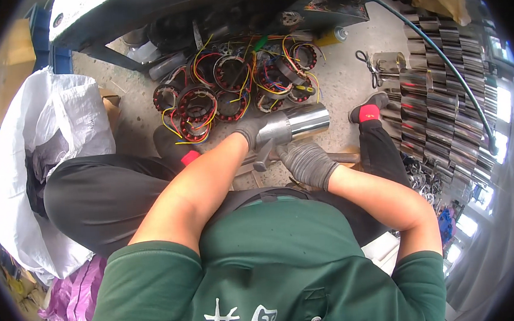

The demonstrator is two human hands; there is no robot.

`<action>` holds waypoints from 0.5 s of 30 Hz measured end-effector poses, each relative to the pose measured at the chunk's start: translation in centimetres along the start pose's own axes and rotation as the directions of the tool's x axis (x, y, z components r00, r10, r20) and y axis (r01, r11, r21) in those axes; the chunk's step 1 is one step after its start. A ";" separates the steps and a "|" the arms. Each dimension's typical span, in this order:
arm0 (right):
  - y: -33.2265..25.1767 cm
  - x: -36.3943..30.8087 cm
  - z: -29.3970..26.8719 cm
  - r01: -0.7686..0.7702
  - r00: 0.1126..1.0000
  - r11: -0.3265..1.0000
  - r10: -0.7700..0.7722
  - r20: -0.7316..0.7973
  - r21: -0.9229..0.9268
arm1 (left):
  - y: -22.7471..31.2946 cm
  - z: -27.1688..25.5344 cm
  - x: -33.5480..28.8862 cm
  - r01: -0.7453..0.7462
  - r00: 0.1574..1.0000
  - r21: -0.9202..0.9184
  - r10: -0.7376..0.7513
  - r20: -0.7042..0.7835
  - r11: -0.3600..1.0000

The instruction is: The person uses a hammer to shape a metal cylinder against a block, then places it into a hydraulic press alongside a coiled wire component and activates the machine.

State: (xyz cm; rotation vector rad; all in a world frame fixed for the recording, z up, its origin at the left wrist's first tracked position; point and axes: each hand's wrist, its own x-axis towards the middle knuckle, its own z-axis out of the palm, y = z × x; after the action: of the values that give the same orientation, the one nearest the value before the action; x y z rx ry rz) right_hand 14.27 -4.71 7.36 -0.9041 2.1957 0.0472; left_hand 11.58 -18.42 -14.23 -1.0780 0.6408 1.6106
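Observation:
My left hand, in a dark grey glove, grips the left end of a metal cylinder held in front of me. The cylinder lies on its side; its right part is shiny and its left part is a duller grey. Most of my left fingers are hidden behind it. In a striped grey glove, my right hand is closed around a hammer. The hammer's head is just below the cylinder's dull part, and its handle sticks out to the right of my hand. Whether head and cylinder touch, I cannot tell.
Several wound stator rings with coloured wires lie on the floor ahead. Scissors lie right of them, beside many stacked metal cylinders. A teal hose crosses that stack. At left stands a white woven sack; a machine frame overhangs the far side.

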 end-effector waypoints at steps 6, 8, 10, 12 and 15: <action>0.0 -1.1 0.4 -0.120 0.993 0.991 0.119 0.023 0.053 | -2.6 -0.6 -1.0 -0.291 0.949 0.451 0.313 0.028 0.844; -0.5 -1.1 -0.6 -0.086 0.996 0.994 0.084 0.029 0.067 | -2.9 -2.0 0.5 -0.365 0.923 0.386 0.385 0.027 0.847; -1.4 -1.2 -2.2 -0.074 0.996 0.991 0.069 0.054 0.109 | -1.2 -2.1 -0.8 -0.284 0.949 0.445 0.316 0.002 0.849; -1.6 -1.4 -0.9 -0.030 0.998 0.996 0.024 0.062 0.084 | -0.4 -0.5 -3.8 -0.212 0.974 0.215 0.223 -0.030 0.953; -1.9 -1.3 -1.5 -0.048 0.992 0.996 0.038 0.118 0.078 | 0.0 0.4 -6.5 -0.227 0.968 0.242 0.247 -0.055 0.943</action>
State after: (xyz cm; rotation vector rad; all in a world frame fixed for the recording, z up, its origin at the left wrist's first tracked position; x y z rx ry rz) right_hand 15.08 -5.81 9.69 -0.7896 2.0931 0.0314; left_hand 11.77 -21.05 -8.31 -0.9235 1.0243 1.6491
